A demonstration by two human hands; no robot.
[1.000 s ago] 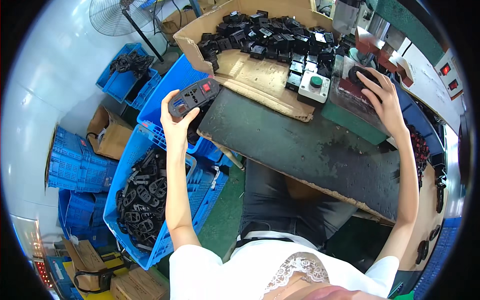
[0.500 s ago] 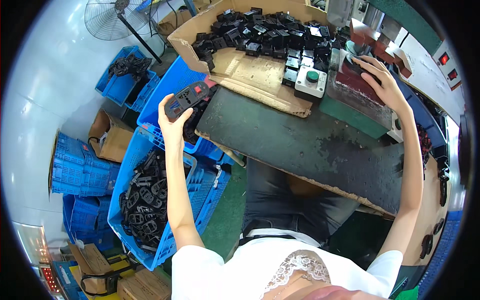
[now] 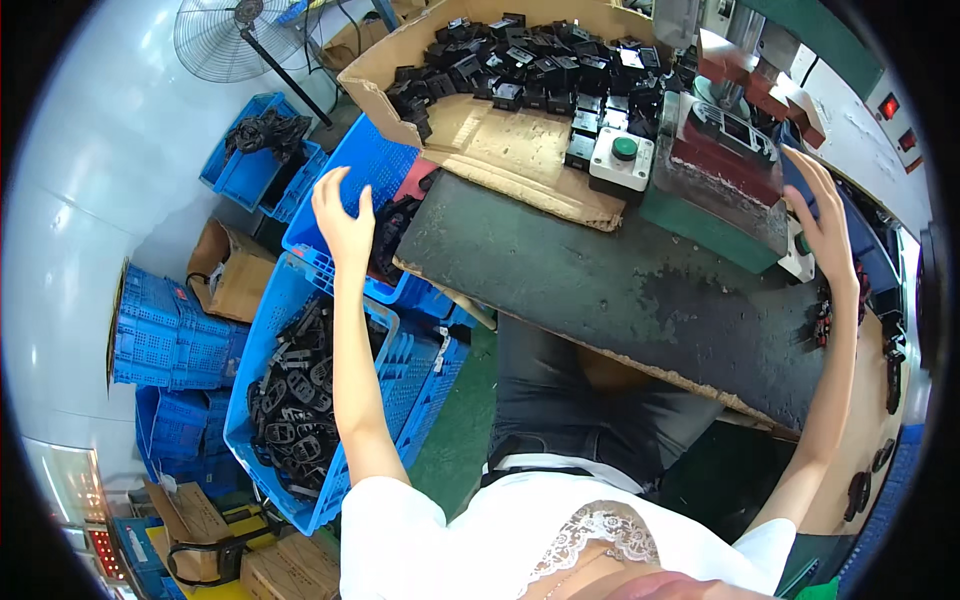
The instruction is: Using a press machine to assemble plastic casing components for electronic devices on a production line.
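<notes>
My left hand (image 3: 343, 220) is empty, its fingers spread in a curve above the blue crates at the left of the bench. Below it a blue crate (image 3: 240, 420) holds many black plastic frames (image 3: 297, 395); black parts (image 3: 395, 228) also show in the crate beside the bench edge. My right hand (image 3: 822, 222) is open at the right side of the press fixture, its fingers extended near the fixture's edge. A black plastic housing (image 3: 735, 133) lies on the dark red block (image 3: 715, 160) of that fixture, under the press head (image 3: 735, 65).
A cardboard tray (image 3: 480, 150) full of small black parts (image 3: 540, 70) stands at the back of the bench (image 3: 590, 285). Green push buttons (image 3: 625, 148) sit on white boxes flanking the fixture. A fan (image 3: 245, 35), more crates (image 3: 165, 330) and cartons (image 3: 232, 270) stand at the left.
The black device has left my left hand, which is now open; where the device lies is not visible. My right hand has moved off the fixture to its right side, uncovering the black housing.
</notes>
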